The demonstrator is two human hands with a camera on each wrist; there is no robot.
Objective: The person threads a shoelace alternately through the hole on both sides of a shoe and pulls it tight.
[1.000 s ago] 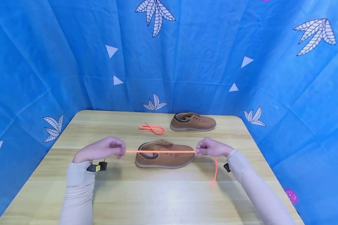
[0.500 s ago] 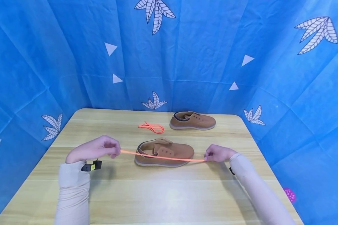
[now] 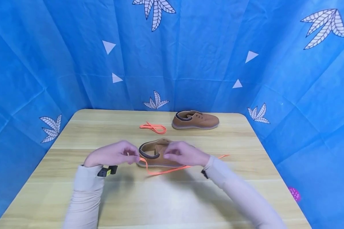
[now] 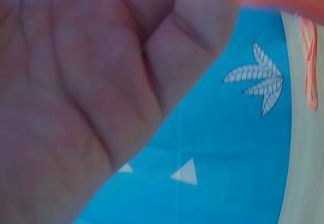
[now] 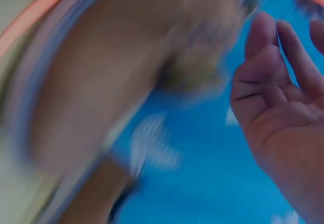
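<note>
My left hand [image 3: 114, 154] pinches one end of a flat orange shoelace [image 3: 166, 172] at the heel side of a brown unlaced shoe [image 3: 156, 161]. From those fingers the lace sags, runs along the shoe's near side and passes under my right hand [image 3: 187, 154]. Its far end lies out to the right. Hovering over the shoe's toe, the right hand hides much of the front. In the right wrist view its fingers [image 5: 263, 64] are loosely bent with nothing between them, and the shoe [image 5: 91, 82] is blurred beside them. The shoe's tongue tilts up.
A second brown shoe [image 3: 203, 122] without a lace stands at the back of the wooden table [image 3: 74, 133]. To its left lies another orange shoelace, folded in a bundle [image 3: 154, 128]. Blue patterned cloth [image 3: 206, 63] hangs behind and at both sides.
The lace, stretched taut between both hands before, now hangs slack. My right hand has let go of it and moved left over the shoe; the left hand has shifted right.
</note>
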